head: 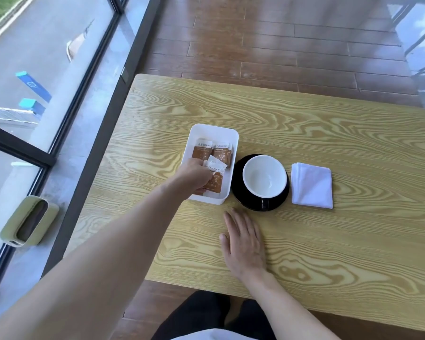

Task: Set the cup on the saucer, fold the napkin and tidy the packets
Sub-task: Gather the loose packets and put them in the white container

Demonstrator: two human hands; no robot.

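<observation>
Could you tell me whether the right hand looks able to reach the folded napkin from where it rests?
Probably yes: the right hand lies flat on the table, and bare wood runs from it to the napkin; the saucer sits off that path.

Single head-mounted wide-angle view, no second camera, so nothing overlapped. It looked forward and steeply down from above the near edge of the table (304, 133), close enough that both forearms entered from the bottom of frame. Left hand (194, 174) and right hand (243, 241) sat near centre. The tray (215, 131), saucer (238, 190) and napkin (312, 185) lined up across mid-frame. Lens bowed the window frame (88, 99) at left; the floor (280, 40) filled the top beyond the table's far edge.
</observation>
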